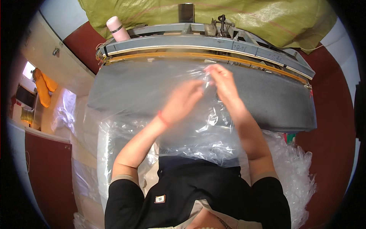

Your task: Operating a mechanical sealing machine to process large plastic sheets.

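Clear plastic film [213, 124] stretches from my lap up over a long grey padded surface [274, 99]. Its edge is gathered at my right hand [225, 84], whose thumb and fingers are pinched together on it. My left hand [185, 98], with a red band at the wrist, is beside it over the film. Motion smears its fingers, so whether they grip the film does not show. Behind both hands, a metal sealing frame [160, 42] with an orange strip [167, 55] runs along the back of the padded surface.
A pink bottle [118, 29] stands on the frame's left end, and a dark phone-like object [186, 13] lies behind it. A metal clamp [222, 26] rises from the frame. Crumpled plastic film [291, 168] hangs at the right. Yellow-green sheeting [259, 17] covers the far side.
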`<state>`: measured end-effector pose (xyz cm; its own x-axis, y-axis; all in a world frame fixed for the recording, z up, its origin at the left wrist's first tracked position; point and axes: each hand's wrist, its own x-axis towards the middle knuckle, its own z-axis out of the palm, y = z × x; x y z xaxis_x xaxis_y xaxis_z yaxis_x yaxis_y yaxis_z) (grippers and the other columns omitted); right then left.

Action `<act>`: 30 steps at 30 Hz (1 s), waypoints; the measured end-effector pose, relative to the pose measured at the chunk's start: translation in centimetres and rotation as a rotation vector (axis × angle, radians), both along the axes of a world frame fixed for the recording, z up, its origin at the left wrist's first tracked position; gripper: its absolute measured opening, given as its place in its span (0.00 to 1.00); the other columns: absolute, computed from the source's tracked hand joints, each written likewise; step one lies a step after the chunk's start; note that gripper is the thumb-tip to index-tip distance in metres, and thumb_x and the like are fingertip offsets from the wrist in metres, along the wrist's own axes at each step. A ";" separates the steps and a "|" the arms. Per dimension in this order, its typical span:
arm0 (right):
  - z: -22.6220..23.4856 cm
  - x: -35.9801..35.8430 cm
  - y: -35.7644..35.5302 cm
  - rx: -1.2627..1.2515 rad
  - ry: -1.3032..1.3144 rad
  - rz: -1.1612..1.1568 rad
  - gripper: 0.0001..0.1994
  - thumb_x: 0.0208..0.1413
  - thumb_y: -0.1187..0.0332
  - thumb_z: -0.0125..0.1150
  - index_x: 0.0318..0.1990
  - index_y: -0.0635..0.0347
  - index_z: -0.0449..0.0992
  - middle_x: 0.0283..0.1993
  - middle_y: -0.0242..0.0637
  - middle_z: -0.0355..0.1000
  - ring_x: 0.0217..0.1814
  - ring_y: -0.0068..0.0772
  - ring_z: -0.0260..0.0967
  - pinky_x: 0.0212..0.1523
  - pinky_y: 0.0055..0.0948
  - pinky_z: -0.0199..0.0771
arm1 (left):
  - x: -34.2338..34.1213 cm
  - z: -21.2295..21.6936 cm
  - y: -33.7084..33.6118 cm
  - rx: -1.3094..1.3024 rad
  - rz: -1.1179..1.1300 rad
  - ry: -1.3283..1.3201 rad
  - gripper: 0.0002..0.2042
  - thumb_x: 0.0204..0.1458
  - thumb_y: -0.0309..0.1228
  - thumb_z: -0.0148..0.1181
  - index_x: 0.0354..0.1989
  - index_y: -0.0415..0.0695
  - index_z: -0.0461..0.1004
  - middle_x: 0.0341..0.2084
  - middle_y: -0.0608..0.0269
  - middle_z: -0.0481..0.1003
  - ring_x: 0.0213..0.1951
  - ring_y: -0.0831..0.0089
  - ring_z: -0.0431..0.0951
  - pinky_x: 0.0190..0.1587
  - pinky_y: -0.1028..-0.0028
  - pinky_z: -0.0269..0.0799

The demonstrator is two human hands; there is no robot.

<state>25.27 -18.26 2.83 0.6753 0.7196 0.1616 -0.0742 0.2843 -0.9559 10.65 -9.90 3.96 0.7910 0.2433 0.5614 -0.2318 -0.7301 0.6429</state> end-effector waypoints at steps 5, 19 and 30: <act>-2.3 8.7 -5.6 0.095 0.286 -0.403 0.08 0.52 0.65 0.51 0.36 0.58 0.68 0.29 0.28 0.64 0.31 0.20 0.62 0.33 0.20 0.63 | -3.5 -0.8 -3.2 -0.851 -0.814 0.666 0.09 0.49 0.24 0.52 0.40 0.38 0.67 0.28 0.63 0.72 0.29 0.79 0.72 0.36 0.76 0.67; -9.4 28.9 -37.7 -0.734 -0.687 -1.102 0.16 0.54 0.58 0.48 0.27 0.65 0.70 0.22 0.33 0.67 0.27 0.23 0.60 0.30 0.25 0.60 | -24.1 9.9 18.5 -0.479 0.236 0.784 0.13 0.32 0.19 0.55 0.30 0.44 0.68 0.21 0.74 0.70 0.23 0.89 0.67 0.26 0.88 0.61; -8.1 27.0 -41.0 -1.223 -0.877 -1.264 0.19 0.56 0.55 0.40 0.35 0.62 0.70 0.33 0.52 0.68 0.35 0.57 0.63 0.33 0.44 0.61 | -17.7 -1.8 18.1 0.512 0.578 0.513 0.27 0.45 0.35 0.54 0.54 0.42 0.57 0.55 0.49 0.55 0.57 0.57 0.53 0.56 0.61 0.51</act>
